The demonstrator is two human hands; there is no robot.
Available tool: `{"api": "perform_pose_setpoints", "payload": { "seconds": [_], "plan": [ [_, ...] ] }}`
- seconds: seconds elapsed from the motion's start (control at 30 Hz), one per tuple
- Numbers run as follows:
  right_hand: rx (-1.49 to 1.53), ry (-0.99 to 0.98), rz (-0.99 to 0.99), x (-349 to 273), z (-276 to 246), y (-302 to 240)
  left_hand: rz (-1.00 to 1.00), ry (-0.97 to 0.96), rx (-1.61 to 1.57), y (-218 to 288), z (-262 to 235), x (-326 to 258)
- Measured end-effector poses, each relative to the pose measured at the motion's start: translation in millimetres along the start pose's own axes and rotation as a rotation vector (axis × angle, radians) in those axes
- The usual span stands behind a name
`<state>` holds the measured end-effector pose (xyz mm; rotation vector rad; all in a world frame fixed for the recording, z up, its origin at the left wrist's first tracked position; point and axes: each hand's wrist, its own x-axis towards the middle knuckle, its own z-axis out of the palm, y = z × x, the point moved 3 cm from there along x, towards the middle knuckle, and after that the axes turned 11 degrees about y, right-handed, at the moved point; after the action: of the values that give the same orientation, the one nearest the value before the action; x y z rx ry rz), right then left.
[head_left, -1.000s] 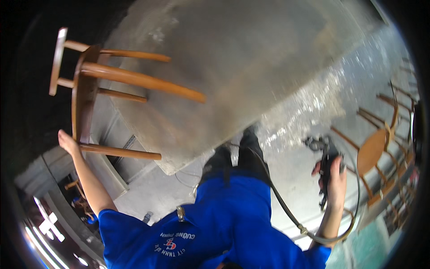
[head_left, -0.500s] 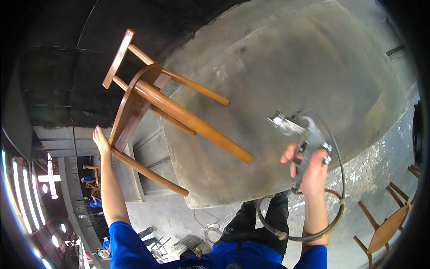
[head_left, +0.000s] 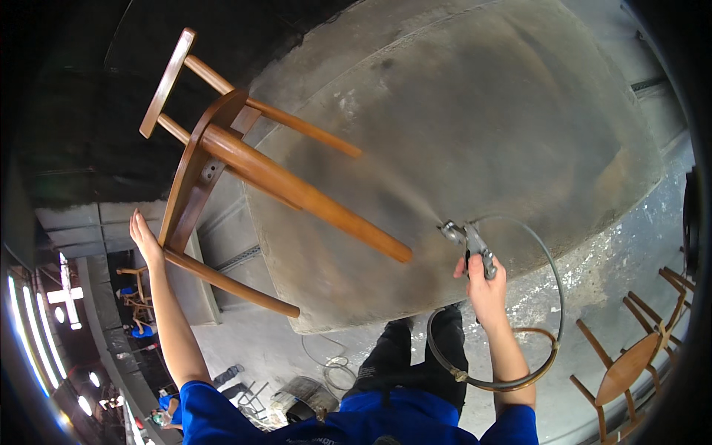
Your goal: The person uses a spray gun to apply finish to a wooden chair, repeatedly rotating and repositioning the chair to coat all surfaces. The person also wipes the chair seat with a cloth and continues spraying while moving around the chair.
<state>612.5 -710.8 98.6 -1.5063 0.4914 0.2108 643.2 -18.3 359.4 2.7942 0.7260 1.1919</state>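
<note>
A wooden chair (head_left: 245, 170) lies tipped on its side on a grey turntable-like platform (head_left: 475, 126), its legs pointing toward me. My left hand (head_left: 145, 237) rests flat against the edge of the chair's seat. My right hand (head_left: 482, 278) grips a metal spray gun (head_left: 466, 239), whose nozzle points at the end of the nearest chair leg (head_left: 393, 248). A grey hose (head_left: 552, 311) loops from the gun down past my right forearm.
Other wooden chairs (head_left: 630, 356) stand at the lower right on the spattered floor. A dark wall lies at the upper left. Cables and a round object (head_left: 304, 393) lie on the floor by my legs. Lights and another chair (head_left: 133, 289) show far left.
The chair has tilted further with its legs swung toward me. My right hand with the spray gun has moved closer to the nearest leg's end.
</note>
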Motion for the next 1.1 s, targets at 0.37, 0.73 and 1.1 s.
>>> {"api": "perform_pose_setpoints", "payload": {
  "seconds": [0.37, 0.73, 1.1],
  "plan": [
    [-0.431, 0.212, -0.098, -158.2, 45.1, 36.7, -0.033, -0.018, -0.153, 33.2, 13.4, -3.6],
    [-0.525, 0.101, -0.854, -246.0, 256.2, -14.6, -0.007, 0.074, -0.131, 63.6, -0.7, -26.8],
    [-0.097, 0.171, -0.097, -275.1, 250.6, 23.9, 0.07, 0.123, -0.177, 75.7, -9.3, -40.1]
  ]
}}
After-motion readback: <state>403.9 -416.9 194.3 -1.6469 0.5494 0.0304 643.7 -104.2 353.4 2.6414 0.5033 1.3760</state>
